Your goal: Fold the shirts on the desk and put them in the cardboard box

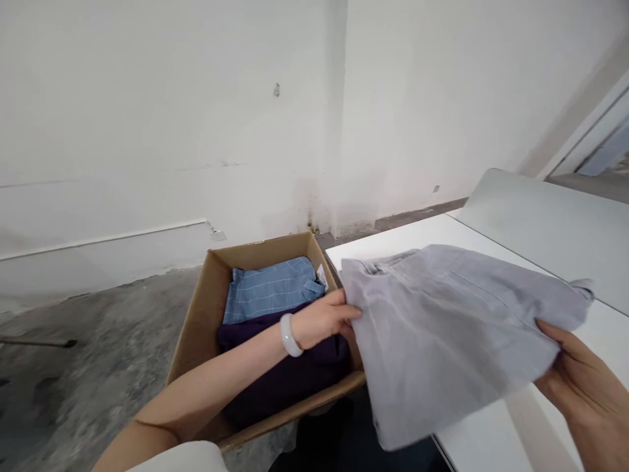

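Note:
A folded light grey garment hangs between my two hands, above the white table's near left part. My left hand, with a pale bangle on the wrist, grips its left edge. At the lower right edge, my right hand has its thumb on top and its fingers underneath, partly hidden. Below my left arm stands an open cardboard box. Inside it lie a folded blue checked garment and a dark purple garment, the latter partly covered by my forearm.
The white table extends to the right, with a pale panel along its far side. Behind the box rises a white wall. Grey concrete floor lies to the left, with a thin dark-tipped rod there.

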### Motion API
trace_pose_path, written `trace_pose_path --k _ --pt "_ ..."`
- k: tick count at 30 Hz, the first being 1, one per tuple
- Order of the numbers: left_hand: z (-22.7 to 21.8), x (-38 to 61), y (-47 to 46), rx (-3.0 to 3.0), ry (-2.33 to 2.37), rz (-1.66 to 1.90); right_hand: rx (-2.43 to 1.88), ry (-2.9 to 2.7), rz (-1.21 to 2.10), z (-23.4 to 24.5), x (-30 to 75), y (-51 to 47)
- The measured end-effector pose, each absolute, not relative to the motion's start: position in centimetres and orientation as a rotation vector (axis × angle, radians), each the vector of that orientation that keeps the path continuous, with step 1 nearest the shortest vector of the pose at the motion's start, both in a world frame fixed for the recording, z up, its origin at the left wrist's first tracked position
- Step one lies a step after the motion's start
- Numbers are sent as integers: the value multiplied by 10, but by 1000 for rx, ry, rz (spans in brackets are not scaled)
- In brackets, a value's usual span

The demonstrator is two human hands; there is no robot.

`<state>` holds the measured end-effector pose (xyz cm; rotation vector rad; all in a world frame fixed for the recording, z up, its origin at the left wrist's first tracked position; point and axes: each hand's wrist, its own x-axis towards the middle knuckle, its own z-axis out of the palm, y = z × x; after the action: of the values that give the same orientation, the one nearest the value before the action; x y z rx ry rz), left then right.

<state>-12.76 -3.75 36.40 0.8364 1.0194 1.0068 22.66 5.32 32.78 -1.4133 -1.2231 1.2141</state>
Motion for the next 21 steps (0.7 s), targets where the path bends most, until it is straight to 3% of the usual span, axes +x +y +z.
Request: trace_pose_path --k 3,8,15,21 --pt "376 -192 -47 875 1137 1202 -1082 -684 1522 352 128 61" --pt "374 -288 -71 747 1407 1464 -892 -557 1774 361 -3 58" --pt "321 -389 -85 469 1621 1422 -900 -486 2034 301 -121 40" --pt "294 -453 -76 504 1726 1366 -848 -534 2069 258 -180 53"
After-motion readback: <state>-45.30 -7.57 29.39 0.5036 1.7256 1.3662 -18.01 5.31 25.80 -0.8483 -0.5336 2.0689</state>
